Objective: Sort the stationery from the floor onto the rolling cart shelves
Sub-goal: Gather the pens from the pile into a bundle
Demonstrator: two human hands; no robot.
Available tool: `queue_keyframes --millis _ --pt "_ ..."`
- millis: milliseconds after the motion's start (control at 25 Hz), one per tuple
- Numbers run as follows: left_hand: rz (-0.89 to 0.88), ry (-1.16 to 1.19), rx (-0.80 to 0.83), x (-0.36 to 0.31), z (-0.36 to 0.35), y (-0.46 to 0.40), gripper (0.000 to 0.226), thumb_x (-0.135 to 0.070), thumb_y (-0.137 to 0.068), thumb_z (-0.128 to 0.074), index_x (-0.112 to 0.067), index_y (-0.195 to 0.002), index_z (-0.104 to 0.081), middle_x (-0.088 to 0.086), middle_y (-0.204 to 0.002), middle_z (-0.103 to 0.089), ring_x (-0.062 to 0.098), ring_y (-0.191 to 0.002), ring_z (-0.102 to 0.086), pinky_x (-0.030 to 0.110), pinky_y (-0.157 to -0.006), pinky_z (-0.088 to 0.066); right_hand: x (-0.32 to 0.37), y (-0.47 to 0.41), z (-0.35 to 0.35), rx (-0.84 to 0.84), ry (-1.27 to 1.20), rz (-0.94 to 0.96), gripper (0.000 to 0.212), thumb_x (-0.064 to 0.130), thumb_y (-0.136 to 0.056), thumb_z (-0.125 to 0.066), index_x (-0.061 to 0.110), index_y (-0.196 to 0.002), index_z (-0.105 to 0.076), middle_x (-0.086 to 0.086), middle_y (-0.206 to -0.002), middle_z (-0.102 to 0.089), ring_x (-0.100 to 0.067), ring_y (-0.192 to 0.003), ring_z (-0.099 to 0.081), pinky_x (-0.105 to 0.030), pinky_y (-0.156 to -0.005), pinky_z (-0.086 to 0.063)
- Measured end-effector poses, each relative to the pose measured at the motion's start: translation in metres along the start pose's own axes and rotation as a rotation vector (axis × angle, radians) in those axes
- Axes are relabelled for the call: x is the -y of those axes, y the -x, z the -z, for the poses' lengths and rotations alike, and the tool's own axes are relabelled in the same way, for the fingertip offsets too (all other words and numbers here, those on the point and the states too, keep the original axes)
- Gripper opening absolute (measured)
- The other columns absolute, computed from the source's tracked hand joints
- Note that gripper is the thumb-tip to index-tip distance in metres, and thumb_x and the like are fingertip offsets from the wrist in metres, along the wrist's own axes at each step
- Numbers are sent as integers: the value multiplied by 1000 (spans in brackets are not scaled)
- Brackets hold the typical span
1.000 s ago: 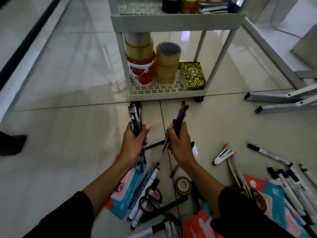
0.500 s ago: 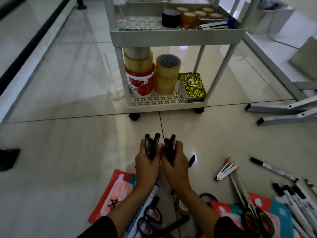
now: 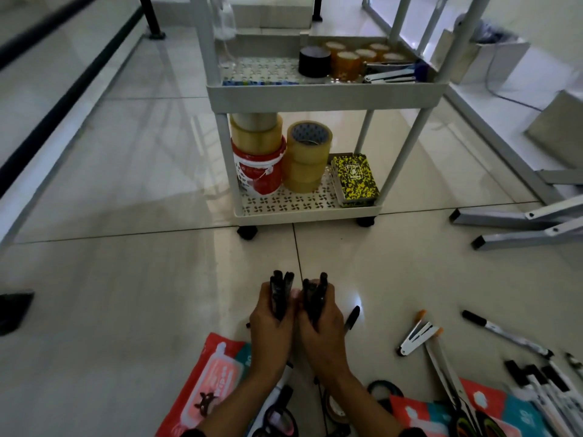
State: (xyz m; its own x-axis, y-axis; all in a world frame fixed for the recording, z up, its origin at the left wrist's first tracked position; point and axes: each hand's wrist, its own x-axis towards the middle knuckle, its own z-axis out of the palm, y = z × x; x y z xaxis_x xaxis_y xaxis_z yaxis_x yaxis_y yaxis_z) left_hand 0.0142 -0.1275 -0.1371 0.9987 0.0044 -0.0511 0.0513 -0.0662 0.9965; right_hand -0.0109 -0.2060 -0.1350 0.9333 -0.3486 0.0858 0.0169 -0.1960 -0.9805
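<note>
Left hand [image 3: 272,326] and right hand [image 3: 322,326], side by side, fingers each clamped on a pen bundle [image 3: 281,291], cart [image 3: 321,96] ahead of them.

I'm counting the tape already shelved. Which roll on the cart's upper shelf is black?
The black roll at the left end of the tape group on the upper shelf; the other rolls beside and behind it are amber.

Dim indoor scene; glare spot on glossy floor [image 3: 356,299]; wide-angle bending at edges.
</note>
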Motion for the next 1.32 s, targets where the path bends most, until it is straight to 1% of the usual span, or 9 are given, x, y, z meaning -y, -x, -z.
queue_keyframes --millis 200,360,520,680,800,920,1000,1240,1320 --pt "55 -29 -22 -2 -1 0 25 -43 -86 -48 -49 -110 -44 -22 -107 -58 -13 -96 -56 4 -79 -44 -2 0 -5 34 20 -35 6 23 -96 -52 25 -99 -48 4 -88 -64 -5 -78 -63 -16 -67 -48" --pt "80 -36 -14 0 0 2 18 -31 -91 -53 -44 -101 -48 -24 -95 -59 -19 -87 -56 1 -71 -42 2 4 -1 58 12 -88 10 23 -95 -50 26 -104 -46 7 -96 -65 2 -85 -63 -9 -70 -46" --pt "130 -34 0 3 1 0 20 -30 -93 -51 -41 -109 -48 -19 -97 -63 -9 -92 -58 7 -73 -45 2 2 0 103 47 -142 15 28 -96 -49 34 -109 -44 12 -106 -63 7 -93 -61 -10 -76 -47" --pt "119 -40 5 -10 1 -4 15 -32 -94 -48 -33 -109 -52 -6 -99 -68 6 -93 -65 19 -77 -50 16 -4 -1 66 33 -167 12 34 -96 -48 29 -106 -45 4 -97 -65 0 -84 -64 -23 -73 -55" --pt "107 0 43 -39 3 -12 23 -33 -94 -49 -22 -112 -57 -5 -97 -69 4 -90 -66 17 -74 -51 40 -13 3 59 -38 -172 15 33 -96 -49 25 -108 -48 4 -88 -67 1 -72 -63 -18 -60 -50" --pt "129 87 84 -79 4 -17 23 -36 -94 -51 -20 -106 -63 -3 -95 -72 3 -86 -68 15 -68 -52 73 -23 10 57 -190 -175 22 30 -95 -53 21 -115 -56 1 -101 -72 -9 -91 -69 -28 -74 -57" --pt "149 159 108 -106 4 -18 22 -37 -93 -52 -21 -102 -64 -1 -92 -74 6 -83 -70 19 -66 -54 99 -28 18 82 -246 -173 25 28 -95 -54 15 -115 -59 -1 -101 -73 -12 -92 -69 -29 -75 -57" --pt "115 194 242 -198 12 -14 31 -43 -94 -49 -22 -109 -65 1 -98 -74 12 -91 -71 30 -78 -57 187 -36 45 138 -231 -110 27 32 -95 -53 24 -121 -58 6 -105 -72 -4 -92 -68 -21 -73 -55" --pt "110 202 280 -228 14 -14 35 -44 -94 -48 -22 -115 -64 0 -103 -73 14 -96 -69 35 -85 -55 219 -41 52 151 -253 -77 27 31 -96 -52 26 -121 -58 7 -109 -71 -4 -96 -68 -24 -80 -56"
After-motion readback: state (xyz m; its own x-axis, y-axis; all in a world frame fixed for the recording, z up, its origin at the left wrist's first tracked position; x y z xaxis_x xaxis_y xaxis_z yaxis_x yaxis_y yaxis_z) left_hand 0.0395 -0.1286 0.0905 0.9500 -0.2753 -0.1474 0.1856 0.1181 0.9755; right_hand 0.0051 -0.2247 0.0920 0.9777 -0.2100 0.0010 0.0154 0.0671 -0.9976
